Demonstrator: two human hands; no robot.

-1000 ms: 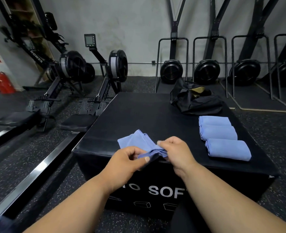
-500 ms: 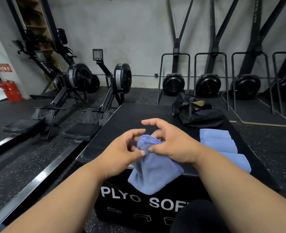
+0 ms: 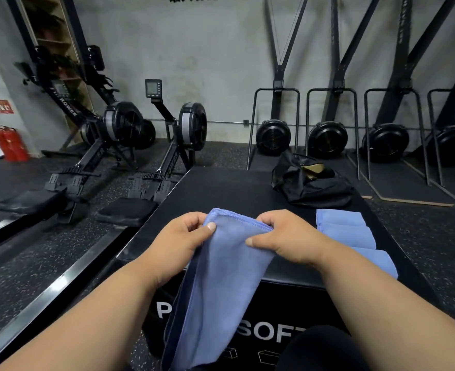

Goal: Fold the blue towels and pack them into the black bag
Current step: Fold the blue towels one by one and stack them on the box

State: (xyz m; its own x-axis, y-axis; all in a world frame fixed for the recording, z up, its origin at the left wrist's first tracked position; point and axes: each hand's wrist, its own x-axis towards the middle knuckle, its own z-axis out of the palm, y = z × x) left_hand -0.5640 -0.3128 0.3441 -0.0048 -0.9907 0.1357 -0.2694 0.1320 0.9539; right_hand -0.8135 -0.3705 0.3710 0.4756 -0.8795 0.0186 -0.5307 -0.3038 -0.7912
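Blue towel (image 3: 218, 285) is held up in the head view, hanging over the plyo box (image 3: 221, 188) front edge. Its top hem is pinched by the left hand (image 3: 179, 242) and right hand (image 3: 287, 239). Folded towels (image 3: 346, 231) lie at 3 o'clock; the black bag (image 3: 314, 188) at 1 o'clock.

One head-worn camera looks forward and down, close over a black box (image 3: 221, 188), toward the far grey wall (image 3: 207, 49).
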